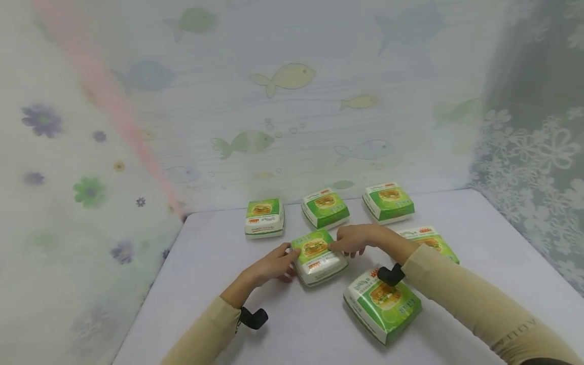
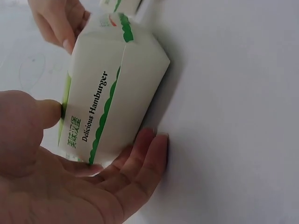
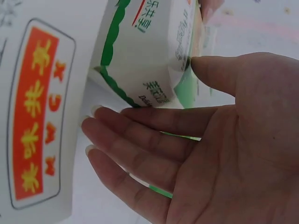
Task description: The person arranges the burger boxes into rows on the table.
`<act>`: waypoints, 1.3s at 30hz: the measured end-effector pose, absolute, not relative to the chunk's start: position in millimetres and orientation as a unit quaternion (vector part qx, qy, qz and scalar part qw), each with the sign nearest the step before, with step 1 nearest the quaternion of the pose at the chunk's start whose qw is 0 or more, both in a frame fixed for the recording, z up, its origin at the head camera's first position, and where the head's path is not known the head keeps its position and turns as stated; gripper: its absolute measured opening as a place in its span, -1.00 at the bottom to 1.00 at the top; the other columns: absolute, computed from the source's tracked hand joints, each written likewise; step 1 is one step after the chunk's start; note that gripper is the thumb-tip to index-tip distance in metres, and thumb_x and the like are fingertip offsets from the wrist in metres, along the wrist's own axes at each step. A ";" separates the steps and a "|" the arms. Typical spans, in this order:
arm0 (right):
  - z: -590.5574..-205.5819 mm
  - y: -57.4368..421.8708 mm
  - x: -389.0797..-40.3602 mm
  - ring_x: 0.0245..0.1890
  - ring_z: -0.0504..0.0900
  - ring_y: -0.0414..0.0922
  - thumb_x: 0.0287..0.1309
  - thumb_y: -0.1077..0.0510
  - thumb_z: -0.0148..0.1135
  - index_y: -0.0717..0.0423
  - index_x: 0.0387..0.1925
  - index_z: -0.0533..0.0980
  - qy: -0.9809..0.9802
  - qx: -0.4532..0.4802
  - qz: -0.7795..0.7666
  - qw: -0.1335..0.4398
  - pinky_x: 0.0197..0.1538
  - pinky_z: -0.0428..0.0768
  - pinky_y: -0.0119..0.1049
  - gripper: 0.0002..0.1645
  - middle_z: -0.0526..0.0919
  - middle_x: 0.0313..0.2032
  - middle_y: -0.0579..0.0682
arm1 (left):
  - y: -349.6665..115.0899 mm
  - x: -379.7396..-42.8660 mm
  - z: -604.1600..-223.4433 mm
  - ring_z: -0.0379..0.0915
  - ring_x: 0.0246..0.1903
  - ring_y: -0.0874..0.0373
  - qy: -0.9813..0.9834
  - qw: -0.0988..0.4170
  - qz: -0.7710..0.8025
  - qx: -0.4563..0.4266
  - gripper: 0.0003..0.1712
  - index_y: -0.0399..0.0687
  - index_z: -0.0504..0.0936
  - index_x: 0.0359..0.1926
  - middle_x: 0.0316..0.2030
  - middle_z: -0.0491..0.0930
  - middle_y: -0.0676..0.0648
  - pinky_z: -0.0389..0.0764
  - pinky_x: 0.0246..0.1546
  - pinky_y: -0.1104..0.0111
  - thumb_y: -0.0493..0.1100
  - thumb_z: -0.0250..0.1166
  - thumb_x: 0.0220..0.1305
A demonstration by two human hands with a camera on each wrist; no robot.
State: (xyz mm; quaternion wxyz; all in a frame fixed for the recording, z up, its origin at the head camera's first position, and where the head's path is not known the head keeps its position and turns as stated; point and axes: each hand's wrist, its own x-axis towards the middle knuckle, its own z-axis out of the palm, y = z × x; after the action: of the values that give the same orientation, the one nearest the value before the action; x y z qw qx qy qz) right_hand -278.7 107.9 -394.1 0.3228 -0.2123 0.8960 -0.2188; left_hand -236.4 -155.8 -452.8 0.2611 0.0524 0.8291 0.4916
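Note:
In the middle of the head view, a green and white hamburger box [image 1: 321, 262] sits between both hands, its printed burger facing up. My left hand [image 1: 272, 264] grips its left side, thumb on the top edge and fingers along the lower side, as the left wrist view shows on the white box wall [image 2: 100, 88]. On the opposite side my right hand [image 1: 358, 238] holds a corner of the box [image 3: 154, 51] between thumb and index finger. The other right fingers [image 3: 135, 163] extend below that corner, beside another box's white side with a red label [image 3: 35, 116].
Three more hamburger boxes stand along the back: left [image 1: 264, 219], middle [image 1: 325, 208] and right [image 1: 389, 203]. Another box [image 1: 435, 243] lies partly behind the right forearm, and one [image 1: 383, 306] sits at the front right. Printed cloth walls [image 1: 283, 116] border the white table [image 1: 205, 258].

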 end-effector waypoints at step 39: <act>-391.3 106.8 -264.7 -0.19 0.76 -0.04 0.52 -0.02 0.12 0.31 -0.24 0.64 0.869 -0.152 -0.319 0.348 -0.01 0.73 -0.17 -0.55 0.75 -0.28 0.11 | -157.6 -234.9 -451.1 0.55 0.11 -0.05 0.814 0.243 0.520 0.088 -0.25 -0.38 0.18 0.50 0.24 0.48 -0.28 0.64 0.12 0.11 0.14 -0.03 0.63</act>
State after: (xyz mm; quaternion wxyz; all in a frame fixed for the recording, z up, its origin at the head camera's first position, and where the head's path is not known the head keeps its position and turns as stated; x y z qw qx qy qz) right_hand -264.7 106.8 -391.3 0.3480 -0.1516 0.8685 -0.3186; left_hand -234.9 -157.6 -451.1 0.2432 0.0877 0.8140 0.5202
